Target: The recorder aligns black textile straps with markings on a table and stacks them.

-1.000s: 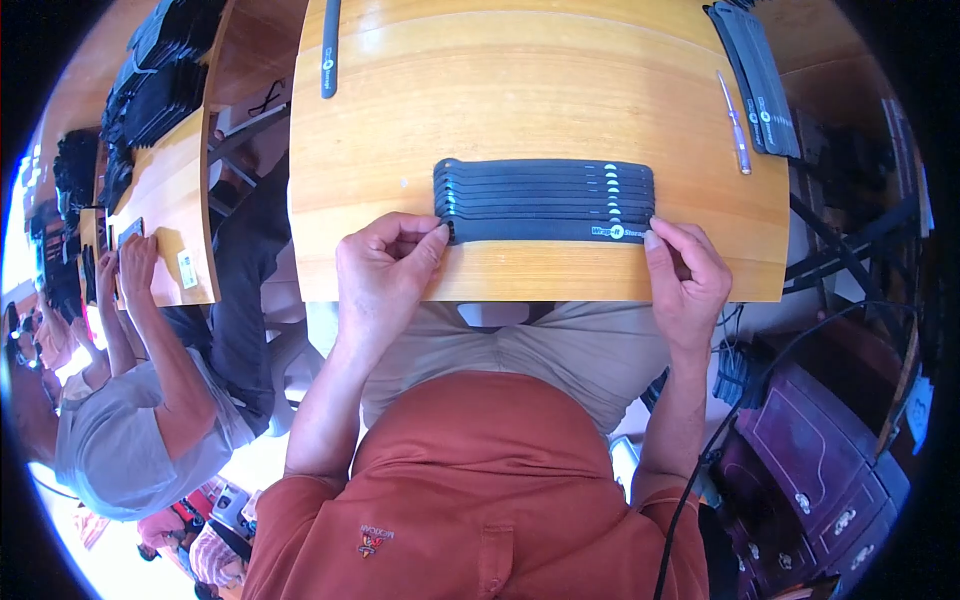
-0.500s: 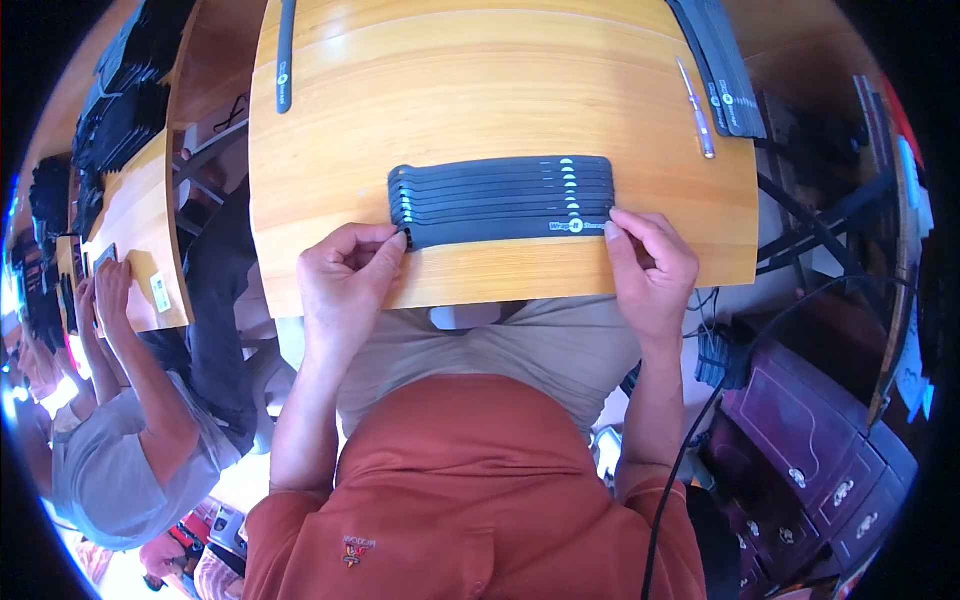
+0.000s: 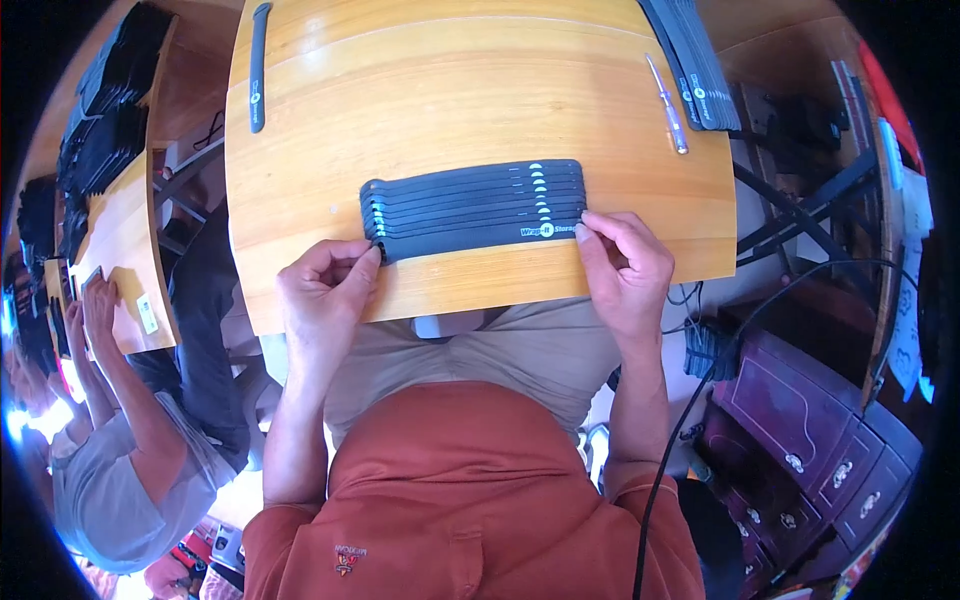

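Several flat black straps [image 3: 470,205] overlap in a fanned row near the front of the wooden table [image 3: 450,110], each with a pale mark toward its right end. At the left end of the nearest strap [image 3: 455,243], my left hand [image 3: 328,285] is closed, thumb and forefinger pinching a small dark tip. My right hand [image 3: 628,262] pinches the same strap's right end, thumb in front and fingers curled. Both forearms come up from below, one on either side of the row.
A single black strap [image 3: 258,75] lies at the table's far left. At the far right are a screwdriver [image 3: 668,108] with a translucent handle and a pile of black straps [image 3: 700,70]. A co-worker [image 3: 135,450] sits at another table on the left; purple drawers [image 3: 800,430] stand at right.
The table and straps appear shifted slightly left in the view. Both my hands keep their pinch on the ends of the nearest strap, with little other movement.
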Demonstrator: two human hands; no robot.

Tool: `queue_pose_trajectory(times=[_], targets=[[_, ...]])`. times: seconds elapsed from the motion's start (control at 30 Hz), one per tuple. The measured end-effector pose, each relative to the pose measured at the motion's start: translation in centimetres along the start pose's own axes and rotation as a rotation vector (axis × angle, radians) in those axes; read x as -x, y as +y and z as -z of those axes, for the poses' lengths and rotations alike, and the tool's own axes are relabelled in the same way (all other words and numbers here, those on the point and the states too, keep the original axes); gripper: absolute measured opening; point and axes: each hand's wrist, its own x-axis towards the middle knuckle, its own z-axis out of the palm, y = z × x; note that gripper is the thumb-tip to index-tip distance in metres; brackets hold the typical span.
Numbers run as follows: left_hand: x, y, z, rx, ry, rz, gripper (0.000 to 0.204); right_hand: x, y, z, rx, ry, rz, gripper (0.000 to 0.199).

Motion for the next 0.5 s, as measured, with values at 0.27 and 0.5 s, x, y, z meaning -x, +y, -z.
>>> queue_pose_trajectory(times=[0.27,0.5], targets=[[-0.04,0.08,-0.09,-0.016,0.012,0.034,0.01,0.09,0.15,-0.09,-0.02,0.018,-0.037,0.006],[-0.01,-0.08,0.02,-0.018,0.013,0.014,0.009,-0.11,-0.2,-0.11,0.004,0.02,-0.044,0.008]])
